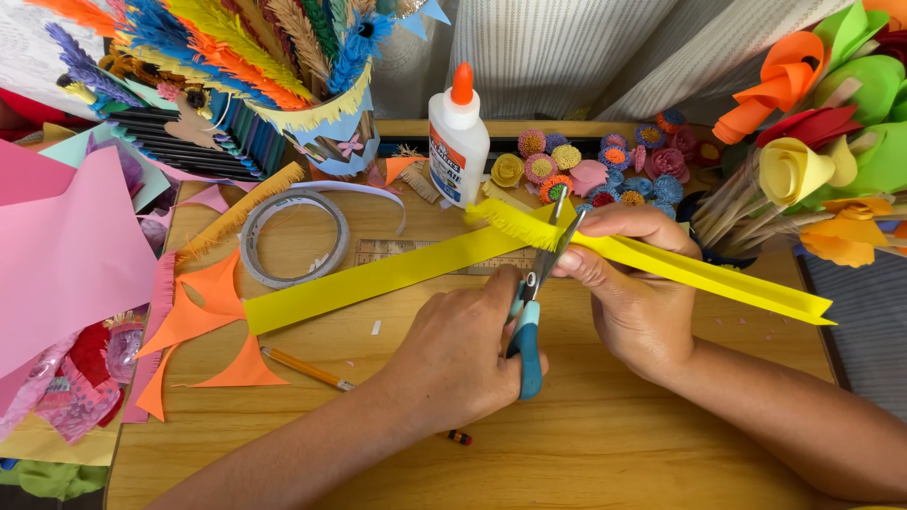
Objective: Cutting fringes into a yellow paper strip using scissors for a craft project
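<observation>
My left hand (463,354) grips the teal scissors (529,326); my right hand (628,283) pinches the folded yellow paper strip (378,279) just beside the blades, above the surface (605,444). I judge the strip light, floppy, tear-prone: hold close to the fringed cut.

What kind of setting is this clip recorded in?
Most likely a home or hobby paper-craft table. The left hand works blue-handled scissors into a folded yellow paper strip held by the right hand, beside a white glue bottle with an orange cap and small rolled paper flowers.
</observation>
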